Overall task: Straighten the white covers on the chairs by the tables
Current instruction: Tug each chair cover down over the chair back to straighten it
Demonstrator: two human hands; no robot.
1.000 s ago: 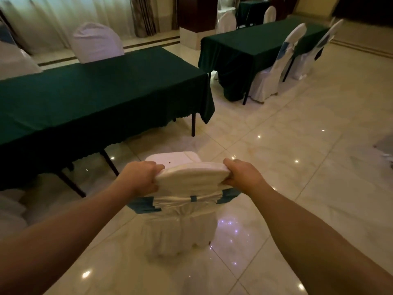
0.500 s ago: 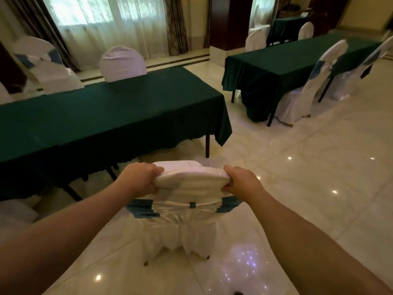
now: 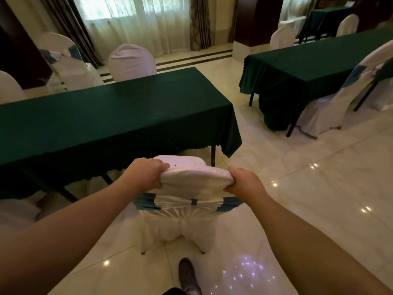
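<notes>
A chair in a white cover (image 3: 194, 182) stands right in front of me, its back toward me and its seat near the green-clothed table (image 3: 110, 118). A blue sash with a white satin band (image 3: 146, 202) runs across the chair back. My left hand (image 3: 145, 174) grips the top left corner of the cover. My right hand (image 3: 244, 182) grips the top right corner. Both hands pinch the fabric at the top of the backrest.
More white-covered chairs stand behind the near table (image 3: 131, 60) and at the far left (image 3: 61, 58). A second green table (image 3: 314, 62) with covered chairs (image 3: 331, 99) is at the right. My shoe (image 3: 188, 275) rests on the glossy tiled floor (image 3: 319, 188).
The view has tilted up and back, showing more of the room and my foot. The chair sits closer to the table edge. Both hands keep the same grip on the cover's top corners.
</notes>
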